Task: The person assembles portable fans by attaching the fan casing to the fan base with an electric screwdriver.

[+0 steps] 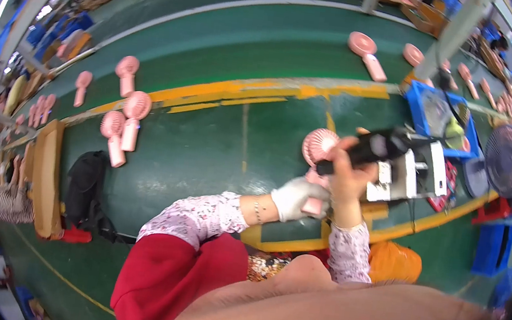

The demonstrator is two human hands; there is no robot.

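On a green conveyor, the gloved left hand (294, 197) grips a pink fan (319, 147) (handle low), right hand (351, 172) clasping a black screwdriver (366, 149) above; best kept square.

A long green belt (206, 147) with yellow stripes carries small pink fans (125, 120). More pink fans (365, 52) lie farther along. A blue tray (424, 113) sits beside them.

A handheld fan (319, 147) was held over the worktop (206, 147) near its right edge, beside a fixture (409, 172). Three fans (126, 122) were laid toward the left edge, one fan (367, 53) on the conveyor belt (239, 36) behind.
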